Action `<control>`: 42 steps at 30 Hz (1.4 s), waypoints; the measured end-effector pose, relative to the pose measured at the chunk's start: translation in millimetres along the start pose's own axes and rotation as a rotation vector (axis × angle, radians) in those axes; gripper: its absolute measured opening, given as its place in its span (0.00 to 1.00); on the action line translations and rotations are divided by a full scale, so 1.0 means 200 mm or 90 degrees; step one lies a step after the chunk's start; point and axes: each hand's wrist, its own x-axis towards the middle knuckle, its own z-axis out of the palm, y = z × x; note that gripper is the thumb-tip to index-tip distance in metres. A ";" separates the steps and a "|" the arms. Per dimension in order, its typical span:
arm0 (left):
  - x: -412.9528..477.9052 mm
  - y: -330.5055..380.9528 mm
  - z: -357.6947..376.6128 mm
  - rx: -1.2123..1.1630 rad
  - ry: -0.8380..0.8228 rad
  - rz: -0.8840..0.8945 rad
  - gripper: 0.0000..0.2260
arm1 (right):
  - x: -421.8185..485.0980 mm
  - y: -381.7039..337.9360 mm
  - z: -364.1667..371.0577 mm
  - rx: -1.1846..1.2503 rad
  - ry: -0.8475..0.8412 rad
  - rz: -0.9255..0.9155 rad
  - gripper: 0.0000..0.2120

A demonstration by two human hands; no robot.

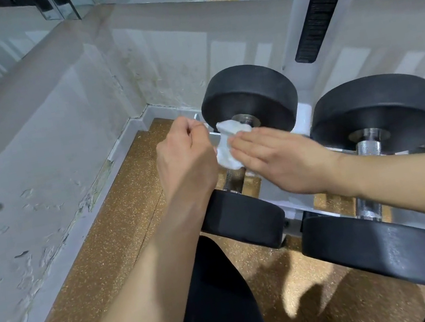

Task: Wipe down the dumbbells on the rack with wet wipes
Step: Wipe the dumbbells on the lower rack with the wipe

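The right hand (276, 161) lies flat, fingers straight, pressing a white wipe (228, 152) against the handle (234, 178) of a black dumbbell (248, 97). The left hand (186, 162) is curled at the wipe's left edge, back to the camera; whether it grips the wipe cannot be told. This dumbbell sits at the left end of the white rack (303, 119), with a second dumbbell (375, 109) just beside it on the right. Speckled brown floor (113, 249) lies below.

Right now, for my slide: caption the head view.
Left hand grips and right hand presses a wet wipe on a dumbbell handle.
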 end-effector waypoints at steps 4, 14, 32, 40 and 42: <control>0.00 -0.01 -0.01 0.003 0.003 -0.004 0.11 | 0.04 -0.03 0.02 0.122 -0.031 -0.104 0.19; 0.01 -0.02 -0.01 0.020 0.001 0.001 0.11 | 0.03 -0.01 0.03 -0.042 -0.054 -0.091 0.24; 0.00 -0.03 -0.01 -0.021 -0.053 -0.018 0.11 | -0.13 -0.02 -0.03 0.111 0.009 -0.055 0.25; 0.00 -0.01 -0.01 -0.012 -0.072 -0.046 0.12 | -0.16 0.01 -0.04 0.761 -0.179 0.589 0.10; 0.01 -0.01 -0.01 -0.012 -0.066 -0.045 0.12 | -0.08 0.00 -0.04 1.058 -0.179 0.942 0.12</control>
